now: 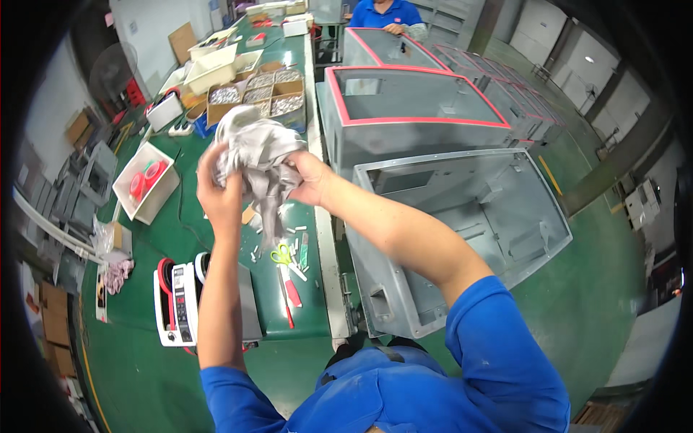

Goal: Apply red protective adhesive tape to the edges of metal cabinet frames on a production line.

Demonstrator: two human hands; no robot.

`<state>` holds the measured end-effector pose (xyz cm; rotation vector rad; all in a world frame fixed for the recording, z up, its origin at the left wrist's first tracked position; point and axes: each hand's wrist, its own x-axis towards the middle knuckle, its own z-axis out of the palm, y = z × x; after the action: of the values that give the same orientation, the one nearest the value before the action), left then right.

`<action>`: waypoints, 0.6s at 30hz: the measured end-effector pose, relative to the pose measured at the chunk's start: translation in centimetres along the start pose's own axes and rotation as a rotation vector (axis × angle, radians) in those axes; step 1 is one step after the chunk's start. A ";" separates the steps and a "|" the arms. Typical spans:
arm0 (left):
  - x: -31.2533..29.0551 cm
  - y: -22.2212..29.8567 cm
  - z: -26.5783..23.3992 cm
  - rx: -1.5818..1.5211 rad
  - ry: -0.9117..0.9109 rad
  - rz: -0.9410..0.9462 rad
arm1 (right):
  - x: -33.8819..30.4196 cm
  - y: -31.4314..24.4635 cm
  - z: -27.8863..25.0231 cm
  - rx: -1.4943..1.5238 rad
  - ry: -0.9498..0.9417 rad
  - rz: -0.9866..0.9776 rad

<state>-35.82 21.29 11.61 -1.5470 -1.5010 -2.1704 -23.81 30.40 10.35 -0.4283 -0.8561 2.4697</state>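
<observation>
A crumpled light-grey cloth (254,148) is bunched up between my two hands above the green workbench, one end hanging down. My left hand (220,186) is closed on its left side. On the other side, my right hand (309,179) grips a fold of the same cloth, with the fingertips partly hidden in it. Below the cloth lie green-handled scissors (281,254), a red-handled tool (291,290) and small white scraps. A white tape dispenser (180,303) with red tape stands by my left forearm.
To the right stands an open grey metal cabinet (530,162); behind it another cabinet (411,144) has a red-edged opening. A person (386,14) in blue stands beyond. The bench holds a white bin (162,193) with red tape rolls, and cardboard boxes (216,112) of small metal parts.
</observation>
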 end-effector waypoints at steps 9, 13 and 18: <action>-11.7 3.2 5.2 -0.052 -0.221 -0.264 | -5.3 -2.0 -0.5 -1.591 0.216 -1.081; -13.8 7.8 8.1 -0.123 -0.243 -0.230 | -9.8 -6.9 -9.4 -2.187 0.201 -0.967; -14.5 13.1 10.6 0.114 -0.564 -0.195 | -16.2 -14.6 -16.9 -2.210 0.395 -0.702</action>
<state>-14.36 16.01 9.33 -2.1716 -1.9563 -1.7672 2.05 39.87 9.12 -0.8840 -2.4712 -0.0420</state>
